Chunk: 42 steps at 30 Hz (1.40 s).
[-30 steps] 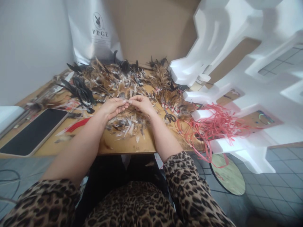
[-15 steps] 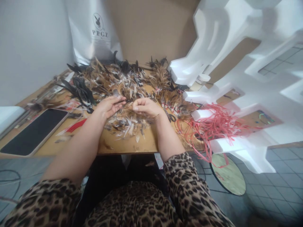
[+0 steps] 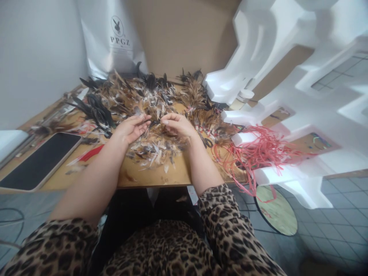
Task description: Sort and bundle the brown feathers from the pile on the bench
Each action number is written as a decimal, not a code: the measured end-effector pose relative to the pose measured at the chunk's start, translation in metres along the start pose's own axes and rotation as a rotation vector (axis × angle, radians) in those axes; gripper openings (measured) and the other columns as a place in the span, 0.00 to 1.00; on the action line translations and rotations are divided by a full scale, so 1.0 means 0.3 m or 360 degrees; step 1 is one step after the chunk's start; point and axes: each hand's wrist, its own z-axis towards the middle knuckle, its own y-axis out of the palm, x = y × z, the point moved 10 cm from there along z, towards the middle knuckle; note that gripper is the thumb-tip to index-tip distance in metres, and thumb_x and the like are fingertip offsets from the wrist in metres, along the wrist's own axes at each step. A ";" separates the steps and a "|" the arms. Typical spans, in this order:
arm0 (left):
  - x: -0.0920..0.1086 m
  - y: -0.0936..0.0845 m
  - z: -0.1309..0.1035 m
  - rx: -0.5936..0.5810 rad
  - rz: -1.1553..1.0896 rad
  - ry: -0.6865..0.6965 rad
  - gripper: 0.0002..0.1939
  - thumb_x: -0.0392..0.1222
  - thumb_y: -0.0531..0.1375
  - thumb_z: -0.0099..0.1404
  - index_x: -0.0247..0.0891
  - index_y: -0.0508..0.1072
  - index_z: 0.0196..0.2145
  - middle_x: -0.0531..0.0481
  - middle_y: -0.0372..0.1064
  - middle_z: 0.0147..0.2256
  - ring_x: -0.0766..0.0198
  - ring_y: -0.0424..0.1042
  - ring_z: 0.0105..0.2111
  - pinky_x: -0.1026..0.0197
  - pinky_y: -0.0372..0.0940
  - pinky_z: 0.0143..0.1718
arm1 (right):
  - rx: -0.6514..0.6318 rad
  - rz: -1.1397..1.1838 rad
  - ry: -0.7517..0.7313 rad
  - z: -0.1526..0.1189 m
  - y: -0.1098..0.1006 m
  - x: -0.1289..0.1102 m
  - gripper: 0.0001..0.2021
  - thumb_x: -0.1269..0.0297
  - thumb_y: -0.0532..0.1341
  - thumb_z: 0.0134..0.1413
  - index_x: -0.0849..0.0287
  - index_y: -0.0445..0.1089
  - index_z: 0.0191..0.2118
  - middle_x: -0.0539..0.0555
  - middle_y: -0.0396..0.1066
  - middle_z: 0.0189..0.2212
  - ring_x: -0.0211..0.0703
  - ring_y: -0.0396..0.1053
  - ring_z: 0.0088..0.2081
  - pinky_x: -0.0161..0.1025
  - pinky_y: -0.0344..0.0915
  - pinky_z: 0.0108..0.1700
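Observation:
Loose brown and white feathers (image 3: 155, 151) lie on the wooden table (image 3: 161, 177) below and between my hands. My left hand (image 3: 133, 128) is palm up over them with its fingers curled together; what they hold is too small to make out. Facing it, my right hand (image 3: 175, 124) has thumb and forefinger pinched, and anything between the tips is hidden or too small to tell. A larger heap of brown feathers (image 3: 123, 92) lies behind both hands. Black feathers (image 3: 96, 111) rest to the left.
A phone (image 3: 41, 161) lies at the left, beside a red strip (image 3: 91, 153). Black-handled scissors (image 3: 207, 143) sit right of my right hand. Red strings (image 3: 261, 149) hang over white foam (image 3: 267, 176). A white-lidded jar (image 3: 244, 97) stands behind. Brown feather bundles (image 3: 211, 122) lie at right.
My right hand has risen slightly and turned a little away from the feathers. My left hand has shifted slightly left. The whole view has moved a little.

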 end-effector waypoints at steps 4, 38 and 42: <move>-0.011 0.047 -0.022 -0.0160 0.0024 -0.0044 0.05 0.32 0.62 0.55 0.33 0.72 0.32 0.43 0.74 0.42 0.61 0.74 0.39 0.61 0.70 0.37 | 0.0182 -0.0084 -0.0010 0.010 0.001 0.006 0.19 0.54 0.68 0.37 0.61 0.68 0.34 0.43 0.60 0.16 0.27 0.52 0.17 0.28 0.46 0.18; -0.022 0.040 -0.013 -0.0108 0.0078 -0.0053 0.05 0.31 0.63 0.53 0.31 0.73 0.31 0.45 0.74 0.30 0.69 0.73 0.26 0.70 0.66 0.24 | 0.0560 -0.0712 0.0143 -0.001 -0.195 0.051 0.09 0.61 0.62 0.38 0.63 0.67 0.25 0.46 0.64 0.16 0.28 0.57 0.18 0.28 0.53 0.21; -0.037 0.052 -0.020 -0.0122 0.0166 -0.0093 0.04 0.30 0.63 0.53 0.29 0.73 0.30 0.44 0.75 0.29 0.69 0.73 0.24 0.71 0.66 0.22 | 0.0463 -0.0139 0.0203 0.017 -0.118 0.087 0.12 0.59 0.65 0.36 0.62 0.66 0.25 0.49 0.70 0.22 0.27 0.59 0.18 0.26 0.50 0.18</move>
